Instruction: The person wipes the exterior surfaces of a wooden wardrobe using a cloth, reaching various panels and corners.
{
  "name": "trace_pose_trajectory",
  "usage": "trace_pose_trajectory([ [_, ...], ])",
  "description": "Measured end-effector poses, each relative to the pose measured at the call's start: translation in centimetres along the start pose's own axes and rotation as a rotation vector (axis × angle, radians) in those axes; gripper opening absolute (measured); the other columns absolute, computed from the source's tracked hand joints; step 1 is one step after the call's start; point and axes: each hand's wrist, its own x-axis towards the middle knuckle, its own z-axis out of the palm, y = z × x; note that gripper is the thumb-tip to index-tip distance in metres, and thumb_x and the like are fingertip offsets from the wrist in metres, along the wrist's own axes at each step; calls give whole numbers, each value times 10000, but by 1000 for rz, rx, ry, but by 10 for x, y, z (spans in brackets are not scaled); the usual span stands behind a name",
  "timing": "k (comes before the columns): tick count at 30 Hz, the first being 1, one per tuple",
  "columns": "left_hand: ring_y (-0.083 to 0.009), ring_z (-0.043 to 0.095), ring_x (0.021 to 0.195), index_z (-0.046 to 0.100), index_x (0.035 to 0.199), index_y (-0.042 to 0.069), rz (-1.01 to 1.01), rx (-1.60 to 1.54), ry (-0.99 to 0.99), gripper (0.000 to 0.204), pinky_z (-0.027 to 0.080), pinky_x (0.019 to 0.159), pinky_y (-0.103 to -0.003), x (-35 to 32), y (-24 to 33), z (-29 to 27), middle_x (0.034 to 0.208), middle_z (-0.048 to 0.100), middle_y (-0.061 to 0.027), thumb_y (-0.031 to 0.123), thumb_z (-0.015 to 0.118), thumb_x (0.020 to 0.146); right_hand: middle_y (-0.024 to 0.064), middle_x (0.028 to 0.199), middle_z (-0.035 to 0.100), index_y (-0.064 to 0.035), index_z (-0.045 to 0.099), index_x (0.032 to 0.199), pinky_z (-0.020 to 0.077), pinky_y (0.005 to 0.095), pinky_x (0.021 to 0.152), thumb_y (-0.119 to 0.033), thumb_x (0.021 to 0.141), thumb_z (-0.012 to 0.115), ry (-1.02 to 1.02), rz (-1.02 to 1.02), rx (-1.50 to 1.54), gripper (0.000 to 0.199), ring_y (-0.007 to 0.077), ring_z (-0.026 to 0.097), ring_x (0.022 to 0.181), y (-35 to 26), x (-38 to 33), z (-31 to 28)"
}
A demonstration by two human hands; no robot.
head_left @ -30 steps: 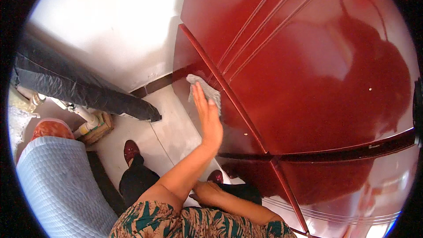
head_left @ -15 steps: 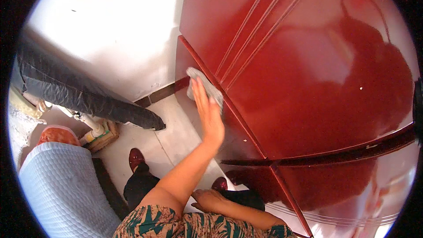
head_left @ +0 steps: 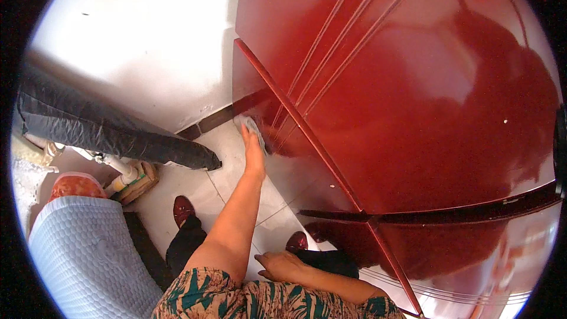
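My left hand (head_left: pixel 253 150) is stretched down and forward, its fingers laid nearly flat over a grey cloth (head_left: pixel 260 134). The cloth is pressed to the low side of a glossy dark red cabinet (head_left: pixel 401 142), near the floor and the wall. A raised red strip (head_left: pixel 295 115) runs along the cabinet just right of that hand. Lower in view, my right hand (head_left: pixel 282 266) rests near my knee with nothing in it, its fingers loosely apart and its thumb held away from them. The cabinet's front has thin grooves and mirrors a dark shape.
On the left a long dark padded roll (head_left: pixel 112 124) leans over the tiled floor (head_left: pixel 233 195). Beside it are a broom-like brush (head_left: pixel 139 183) and a light blue quilted cover (head_left: pixel 88 248). A white wall (head_left: pixel 147 53) with a dark skirting (head_left: pixel 215 119) stands behind. My maroon shoes (head_left: pixel 183 210) are on the tiles.
My left hand has slid the cloth down and left, toward the floor edge of the cabinet. The view has shifted slightly; my right hand has stayed nearly in place.
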Motion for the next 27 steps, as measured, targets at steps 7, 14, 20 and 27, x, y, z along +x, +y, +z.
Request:
trace_pose_trajectory([
  [7,-285,406,1266,208,1450,147,-553,-290,-84,565,354,1034,-459,-65,-119,-24,1421,370,-107,386,337,955,218,1052,612,-25,505,1218,482,469,835,-271,863,579,33,29,14,438,387,593,975,8,4,8],
  [14,-297,585,1011,565,1135,145,-871,-224,53,373,475,835,-535,-124,-25,29,1113,604,-92,335,315,934,244,1130,595,-9,523,1191,465,470,877,-283,863,577,54,82,51,431,409,579,1021,11,0,4],
  [20,-304,496,1150,385,1310,117,-543,-174,11,395,433,912,-540,-134,33,53,1307,478,-103,302,340,964,217,1183,575,-57,461,1281,446,474,917,-298,878,564,124,38,65,480,374,560,1089,25,5,13],
  [27,-161,483,1042,424,1237,110,-44,52,23,332,420,872,-318,-135,79,48,1167,507,-50,192,525,931,233,1151,585,-33,465,1271,441,481,903,-343,905,524,31,54,-28,484,378,566,1074,21,19,15],
])
